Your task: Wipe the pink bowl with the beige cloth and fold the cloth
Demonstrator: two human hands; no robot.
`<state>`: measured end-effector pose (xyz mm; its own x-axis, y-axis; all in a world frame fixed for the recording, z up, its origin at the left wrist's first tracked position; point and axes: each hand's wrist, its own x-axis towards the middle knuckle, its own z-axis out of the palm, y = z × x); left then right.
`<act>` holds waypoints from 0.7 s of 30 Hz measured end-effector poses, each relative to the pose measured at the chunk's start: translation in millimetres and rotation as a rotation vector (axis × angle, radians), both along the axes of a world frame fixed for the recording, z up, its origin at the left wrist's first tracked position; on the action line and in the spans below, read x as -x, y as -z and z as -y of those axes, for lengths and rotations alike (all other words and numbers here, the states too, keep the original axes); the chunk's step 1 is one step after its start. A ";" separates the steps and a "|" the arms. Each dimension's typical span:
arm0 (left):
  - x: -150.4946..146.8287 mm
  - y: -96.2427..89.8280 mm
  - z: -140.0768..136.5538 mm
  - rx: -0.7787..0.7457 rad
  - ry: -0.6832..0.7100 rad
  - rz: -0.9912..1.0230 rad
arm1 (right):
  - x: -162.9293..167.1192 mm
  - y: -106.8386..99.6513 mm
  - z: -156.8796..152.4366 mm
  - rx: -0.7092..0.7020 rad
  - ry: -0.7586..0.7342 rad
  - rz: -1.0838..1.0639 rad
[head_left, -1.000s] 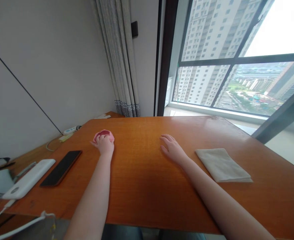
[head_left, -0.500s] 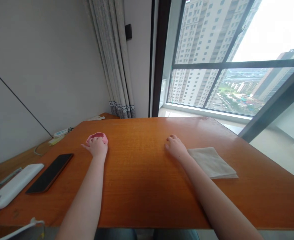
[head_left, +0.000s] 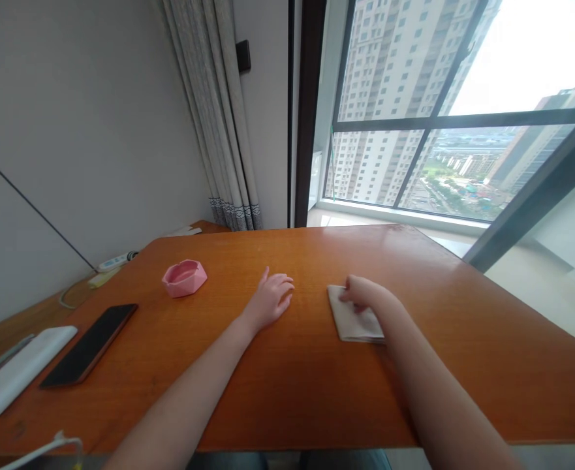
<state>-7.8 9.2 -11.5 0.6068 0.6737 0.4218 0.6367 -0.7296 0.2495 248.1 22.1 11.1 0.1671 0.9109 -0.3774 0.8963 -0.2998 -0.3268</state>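
Note:
My left hand (head_left: 271,300) is over the middle of the wooden table (head_left: 287,378), fingers apart and nothing in them. To its left sits a pink faceted bowl (head_left: 185,279), which looks like an ashtray, upright and untouched. My right hand (head_left: 365,294) rests on a folded beige cloth (head_left: 358,326), its fingers curled down against the upper part. The cloth lies flat on the table, and my right hand and forearm hide its right side.
A black phone (head_left: 90,344) and a white power bank-like slab (head_left: 23,372) lie at the left. A power strip (head_left: 113,262) sits by the wall. A white cable (head_left: 47,447) hangs at the front left edge. Windows (head_left: 414,163) stand beyond the table.
My left hand has let go of the pink bowl and moved right to the table's middle. My right hand has come onto the cloth, which has slid left.

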 end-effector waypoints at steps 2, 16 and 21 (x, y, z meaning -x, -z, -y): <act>-12.1 -0.1 12.0 0.097 0.079 -0.017 | 35.3 14.0 -2.0 -0.133 -0.057 -0.129; 62.9 6.9 48.7 0.357 -0.482 -0.312 | 58.7 59.7 -16.1 -0.683 -0.288 -0.198; 167.6 27.1 56.7 0.404 -0.683 -0.181 | 63.9 61.0 -12.8 -0.618 -0.366 -0.061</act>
<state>-175.4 -47.5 -38.6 0.0422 0.9991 0.0018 0.9645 -0.0412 0.2608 184.2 34.9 -49.9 -0.1948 0.9545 0.2258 0.8788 0.2721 -0.3921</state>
